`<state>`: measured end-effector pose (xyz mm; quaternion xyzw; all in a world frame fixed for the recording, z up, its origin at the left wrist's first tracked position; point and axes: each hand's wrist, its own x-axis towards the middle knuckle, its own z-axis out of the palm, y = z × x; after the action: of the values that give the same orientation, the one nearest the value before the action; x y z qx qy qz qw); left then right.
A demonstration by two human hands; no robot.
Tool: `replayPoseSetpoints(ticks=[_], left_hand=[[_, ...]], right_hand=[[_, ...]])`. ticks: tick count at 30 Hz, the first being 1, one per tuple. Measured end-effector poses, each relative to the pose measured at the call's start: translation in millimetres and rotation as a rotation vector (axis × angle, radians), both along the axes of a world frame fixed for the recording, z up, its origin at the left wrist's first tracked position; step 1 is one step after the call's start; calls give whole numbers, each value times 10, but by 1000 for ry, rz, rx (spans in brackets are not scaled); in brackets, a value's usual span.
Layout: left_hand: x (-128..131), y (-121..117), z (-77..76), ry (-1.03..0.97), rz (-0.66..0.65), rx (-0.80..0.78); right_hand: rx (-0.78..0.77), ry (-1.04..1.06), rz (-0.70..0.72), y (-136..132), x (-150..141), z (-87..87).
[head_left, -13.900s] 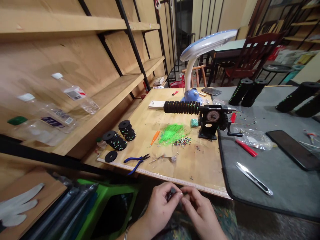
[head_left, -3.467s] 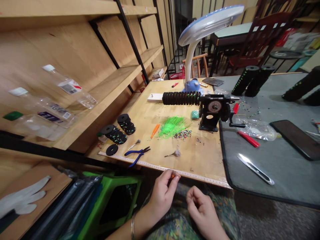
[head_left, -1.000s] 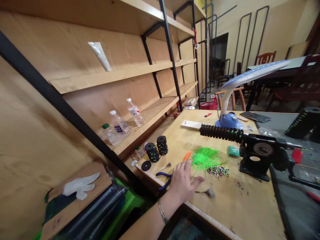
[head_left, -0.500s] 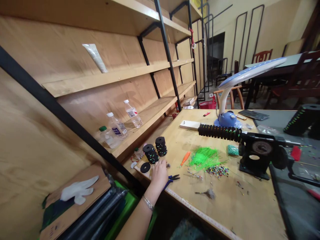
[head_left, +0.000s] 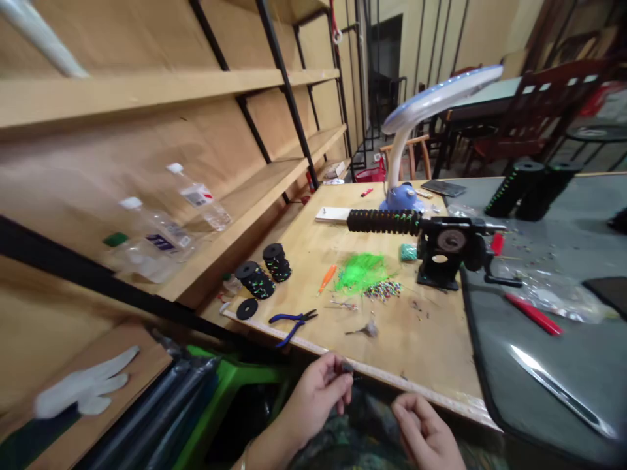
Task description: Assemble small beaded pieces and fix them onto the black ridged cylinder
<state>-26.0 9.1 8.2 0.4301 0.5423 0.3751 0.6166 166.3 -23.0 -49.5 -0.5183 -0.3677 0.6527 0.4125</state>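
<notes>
At the table's front edge my left hand [head_left: 318,395] is closed, pinching a small dark piece [head_left: 347,369] between thumb and fingers; its kind is too small to tell. To the right, my right hand [head_left: 425,431] has its fingers curled together low in the view. Anything in them is hidden or too small to make out. Blue-handled pliers [head_left: 292,320] lie apart on the table, left of my hands. Beyond the hands are a small feather tuft [head_left: 371,328], a pile of coloured beads [head_left: 385,290], bright green fibres [head_left: 361,272] and an orange-handled tool [head_left: 327,278].
Black spools [head_left: 255,281] stand at the table's left edge. A black cranked device [head_left: 441,254] with a wound black roll [head_left: 385,221] stands beyond, near a blue-white lamp [head_left: 404,196]. On the grey mat [head_left: 514,372] lie a red tool [head_left: 533,314] and long tweezers [head_left: 563,391].
My left hand has come back from beside the spools and pliers to the table's front edge, now with a small dark piece. My right hand has come into view. The camera has turned right.
</notes>
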Motion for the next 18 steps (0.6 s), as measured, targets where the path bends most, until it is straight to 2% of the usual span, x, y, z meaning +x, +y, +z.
replayPoseSetpoints(ticks=[3, 6, 9, 14, 18], left_hand=[[250, -128, -125, -89, -39, -138], [382, -186, -214, -168, -50, -231], [434, -213, -236, -192, -63, -239], [449, -229, -213, -154, -117, -208], [461, -230, -253, -104, -144, -166]], right_hand=[[4, 5, -18, -41, -23, 28], [-2, 15, -45, -67, -42, 30], [-13, 6, -54, -62, -47, 51], [-20, 7, -49, -30, -59, 94], [-24, 9, -58, -24, -65, 76]])
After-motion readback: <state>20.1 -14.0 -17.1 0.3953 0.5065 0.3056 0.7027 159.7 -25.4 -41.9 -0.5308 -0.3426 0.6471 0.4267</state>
